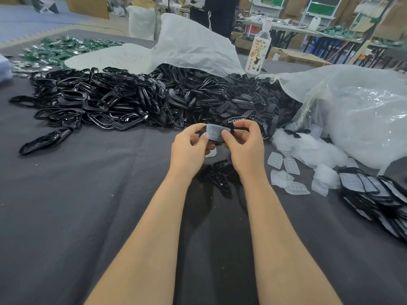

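Observation:
Both hands meet above the grey cloth table (88, 216), holding one small assembly: a translucent white rubber pad (215, 133) seated against a black plastic frame whose ends stick out on either side. My left hand (189, 148) pinches its left end with thumb and fingers. My right hand (244, 142) pinches its right end, thumb on the pad. A few loose black frames (220, 172) lie on the cloth just below my hands. A big heap of glossy black frames (114, 100) spreads across the table behind.
Loose translucent pads (288, 170) lie to the right beside a clear plastic bag (356, 111). Stacked finished pieces (378, 194) sit at the far right. A drink bottle (257, 49) stands behind the heap, next to a white sack (193, 42). Green circuit boards (63, 47) lie far left.

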`<state>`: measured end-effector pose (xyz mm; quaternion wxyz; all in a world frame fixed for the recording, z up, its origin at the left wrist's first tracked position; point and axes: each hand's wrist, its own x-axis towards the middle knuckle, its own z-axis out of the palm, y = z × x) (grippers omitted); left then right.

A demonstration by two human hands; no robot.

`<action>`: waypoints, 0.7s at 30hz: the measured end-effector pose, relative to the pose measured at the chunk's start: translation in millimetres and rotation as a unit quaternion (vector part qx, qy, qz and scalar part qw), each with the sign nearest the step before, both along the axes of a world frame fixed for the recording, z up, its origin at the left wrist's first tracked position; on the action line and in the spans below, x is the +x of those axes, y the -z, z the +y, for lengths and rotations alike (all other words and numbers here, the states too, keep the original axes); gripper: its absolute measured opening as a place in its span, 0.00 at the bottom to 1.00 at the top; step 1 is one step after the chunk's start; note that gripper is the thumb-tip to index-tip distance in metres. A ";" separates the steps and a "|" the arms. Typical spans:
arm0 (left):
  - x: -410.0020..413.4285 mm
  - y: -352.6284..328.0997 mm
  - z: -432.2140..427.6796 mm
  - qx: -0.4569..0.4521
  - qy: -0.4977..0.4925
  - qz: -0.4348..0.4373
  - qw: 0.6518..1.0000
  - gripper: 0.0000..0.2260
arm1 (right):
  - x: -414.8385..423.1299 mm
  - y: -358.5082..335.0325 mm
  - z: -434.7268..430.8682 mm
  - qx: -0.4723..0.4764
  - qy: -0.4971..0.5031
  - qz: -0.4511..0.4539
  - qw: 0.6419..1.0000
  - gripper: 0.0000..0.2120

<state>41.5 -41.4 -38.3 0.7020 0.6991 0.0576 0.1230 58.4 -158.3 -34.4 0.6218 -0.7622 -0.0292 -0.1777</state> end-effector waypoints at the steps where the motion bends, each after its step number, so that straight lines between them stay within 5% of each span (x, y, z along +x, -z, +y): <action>1: 0.4 0.7 -0.1 0.003 -0.003 0.001 1.000 0.11 | 0.3 0.1 -1.5 0.006 -0.004 0.014 1.000 0.11; 8: 1.0 2.1 -0.9 0.034 -0.018 0.008 0.999 0.12 | 3.6 -1.0 -9.2 0.023 -0.071 0.057 0.996 0.06; 21: -1.3 -2.5 -4.0 0.053 -0.018 0.013 0.998 0.09 | 7.5 5.0 -8.7 0.041 -0.067 0.052 0.996 0.11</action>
